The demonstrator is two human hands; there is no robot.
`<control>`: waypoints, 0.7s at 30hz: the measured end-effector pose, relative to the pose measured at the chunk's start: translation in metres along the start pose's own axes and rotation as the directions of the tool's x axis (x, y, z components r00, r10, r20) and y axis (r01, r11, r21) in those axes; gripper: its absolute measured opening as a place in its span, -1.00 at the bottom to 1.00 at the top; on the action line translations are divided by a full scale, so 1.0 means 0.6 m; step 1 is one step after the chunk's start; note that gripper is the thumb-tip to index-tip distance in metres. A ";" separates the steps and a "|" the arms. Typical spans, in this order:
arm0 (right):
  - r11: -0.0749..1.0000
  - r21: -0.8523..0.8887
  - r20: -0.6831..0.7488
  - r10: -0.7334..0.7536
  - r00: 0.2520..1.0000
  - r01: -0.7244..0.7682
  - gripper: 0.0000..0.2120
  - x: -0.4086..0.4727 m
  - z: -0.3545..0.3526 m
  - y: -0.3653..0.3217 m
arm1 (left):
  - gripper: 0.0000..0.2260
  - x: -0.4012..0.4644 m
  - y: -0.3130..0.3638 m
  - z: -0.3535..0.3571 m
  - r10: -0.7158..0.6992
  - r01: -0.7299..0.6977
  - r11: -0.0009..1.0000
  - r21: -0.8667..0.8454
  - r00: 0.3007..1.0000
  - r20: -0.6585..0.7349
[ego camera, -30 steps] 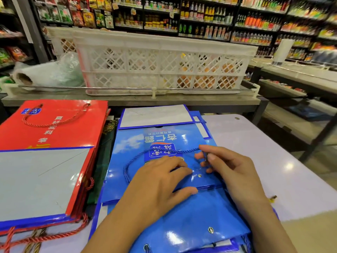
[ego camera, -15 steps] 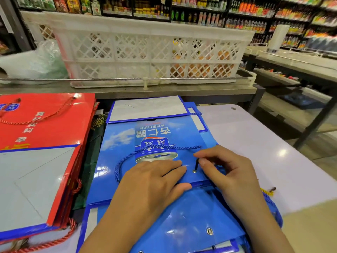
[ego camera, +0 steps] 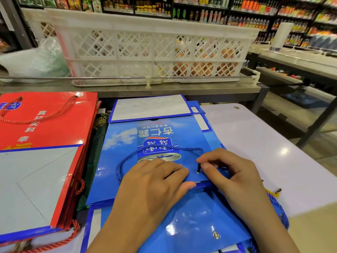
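**Threading the cord (ego camera: 127, 157) into a blue gift bag (ego camera: 124, 143) lying flat on the worktop (ego camera: 264, 143).**
Red bags (ego camera: 45, 121) lie stacked at 9 o'clock. The left hand (ego camera: 151, 185) presses the bag with straight fingers (ego camera: 170, 167), probably to stop it sliding; at its 3 o'clock the right hand (ego camera: 233, 172) pinches the cord tip between curled fingers, upright at the eyelet (ego camera: 197, 172).

Both extremities bare: left hand (ego camera: 155, 181) and right hand (ego camera: 231, 172), forearms uncovered down to the lower edge of view. Slender fingers; nails cut short and plain where the fingertips show
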State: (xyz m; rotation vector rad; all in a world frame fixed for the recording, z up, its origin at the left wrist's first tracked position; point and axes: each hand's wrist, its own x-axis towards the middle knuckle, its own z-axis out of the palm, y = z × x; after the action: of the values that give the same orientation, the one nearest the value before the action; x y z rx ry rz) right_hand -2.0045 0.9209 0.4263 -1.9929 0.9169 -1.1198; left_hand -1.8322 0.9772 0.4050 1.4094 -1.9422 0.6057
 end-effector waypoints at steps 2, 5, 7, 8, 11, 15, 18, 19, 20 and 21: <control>0.999 -0.031 0.000 -0.044 0.999 0.044 -0.84 -0.001 0.000 0.000 | -0.66 0.000 -0.001 0.000 0.004 -0.004 1.000 0.019 0.999 -0.037; 0.992 -0.067 -0.008 -0.109 0.994 0.108 -0.86 -0.003 0.001 0.003 | -0.67 0.002 0.001 -0.001 -0.005 0.008 0.999 0.031 0.995 -0.101; 0.993 -0.070 -0.002 -0.092 0.996 0.092 -0.80 -0.005 0.001 0.004 | -0.66 0.001 0.002 -0.003 -0.022 0.026 0.999 0.029 0.990 -0.140; 0.994 -0.070 0.010 -0.088 0.996 0.089 -0.78 -0.006 0.001 0.003 | -0.65 0.000 0.002 -0.004 -0.032 0.037 0.999 0.030 0.988 -0.152; 0.991 -0.081 0.050 -0.098 0.994 0.102 -0.77 -0.008 0.000 0.002 | -0.62 -0.003 0.001 -0.010 -0.051 0.059 0.998 0.034 0.981 -0.188; 0.987 -0.105 0.112 -0.106 0.988 0.118 -0.76 -0.007 0.001 0.002 | -0.61 -0.004 0.003 -0.016 -0.076 0.089 0.995 0.052 0.974 -0.212; 0.993 -0.088 0.118 -0.069 0.991 0.079 -0.77 -0.006 0.005 0.001 | -0.70 -0.001 0.004 -0.016 -0.073 0.089 0.994 0.064 0.974 -0.216; 0.994 -0.083 0.120 -0.057 0.991 0.067 -0.77 -0.005 0.005 0.002 | -0.79 -0.001 0.006 -0.016 -0.056 0.070 0.996 0.049 0.971 -0.234; 0.995 -0.081 0.123 -0.045 0.991 0.055 -0.78 -0.005 0.006 0.002 | -0.88 0.000 0.008 -0.017 -0.027 0.037 0.999 0.031 0.965 -0.259; 0.996 -0.079 0.123 -0.029 0.992 0.039 -0.78 -0.005 0.005 0.004 | -0.94 0.000 0.011 -0.019 0.010 -0.006 1.000 0.016 0.961 -0.276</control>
State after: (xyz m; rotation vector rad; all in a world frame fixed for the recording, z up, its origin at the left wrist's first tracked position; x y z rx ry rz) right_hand -2.0033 0.9228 0.4220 -2.1252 0.8809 -0.9814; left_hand -1.8359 0.9873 0.4125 1.2516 -1.7254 0.7783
